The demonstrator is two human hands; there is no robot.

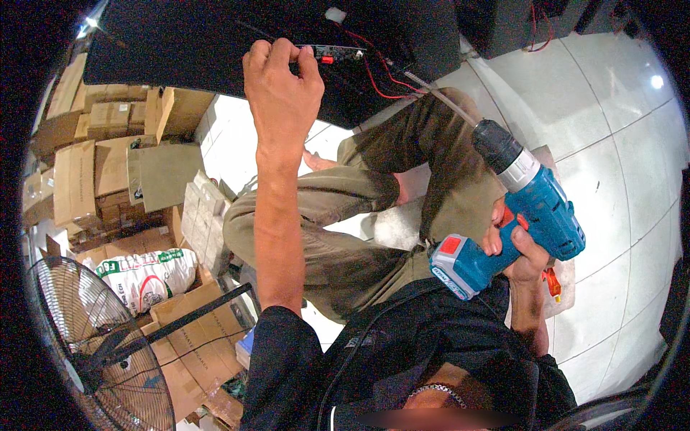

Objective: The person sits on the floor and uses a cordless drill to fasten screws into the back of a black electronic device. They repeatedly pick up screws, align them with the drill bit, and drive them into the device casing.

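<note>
My right hand [528, 251] is wrapped round the grip of a teal cordless drill [550, 212], its body tilted up and to the left. A long thin bit [449, 104] runs from the drill's black chuck toward a large black panel [180, 47]; I cannot tell whether its tip touches anything. At the panel, my left hand [284, 86] has its fingers closed at the left end of a narrow circuit board [348, 53]. That board carries a small red part [327, 60]. Thin red wires [372, 79] loop down from near it. The left fingertips are partly hidden.
My bent legs [316, 208] lie below the panel. Cardboard boxes [75, 179], a white printed sack [154, 276] and a black fan [100, 352] crowd the left. An orange-red tool [552, 284] lies by my right wrist on the pale tiled floor [611, 287].
</note>
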